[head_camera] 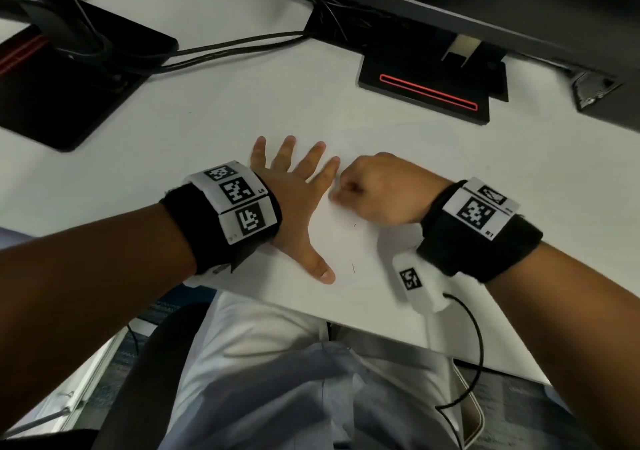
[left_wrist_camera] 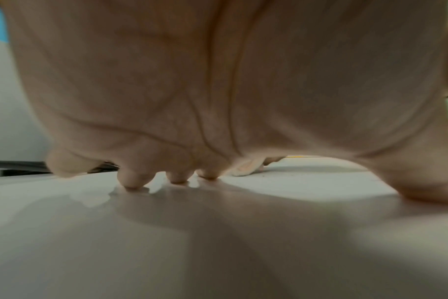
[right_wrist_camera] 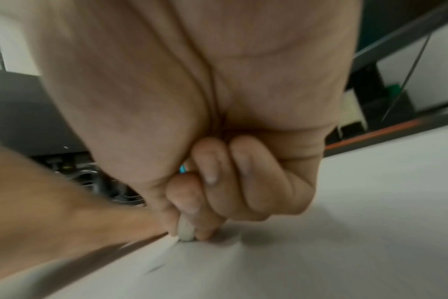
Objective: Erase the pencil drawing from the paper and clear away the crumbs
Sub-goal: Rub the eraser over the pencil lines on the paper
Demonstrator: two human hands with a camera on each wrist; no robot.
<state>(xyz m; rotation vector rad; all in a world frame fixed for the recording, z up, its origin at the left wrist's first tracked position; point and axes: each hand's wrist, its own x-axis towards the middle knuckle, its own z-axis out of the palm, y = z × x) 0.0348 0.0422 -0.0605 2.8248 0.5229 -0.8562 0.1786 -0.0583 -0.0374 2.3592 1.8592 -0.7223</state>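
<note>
A white sheet of paper (head_camera: 360, 249) lies on the white desk (head_camera: 194, 131); its edges barely show. Short faint pencil strokes (head_camera: 353, 268) remain near my left thumb. My left hand (head_camera: 298, 200) lies flat on the sheet with fingers spread, its fingertips (left_wrist_camera: 131, 182) pressing down. My right hand (head_camera: 375, 188) is curled just right of the left index finger. It pinches a small white eraser (right_wrist_camera: 186, 231) whose end touches the paper. In the left wrist view the eraser (left_wrist_camera: 244, 169) shows beyond the palm. A blurred pencil mark (right_wrist_camera: 156, 267) lies near the eraser in the right wrist view.
A black monitor base with a red outline (head_camera: 429, 93) stands behind the hands. A second black stand base (head_camera: 69, 79) sits far left, with cables (head_camera: 225, 48) running between them. The desk's front edge (head_camera: 346, 321) is just below my thumbs, above my lap.
</note>
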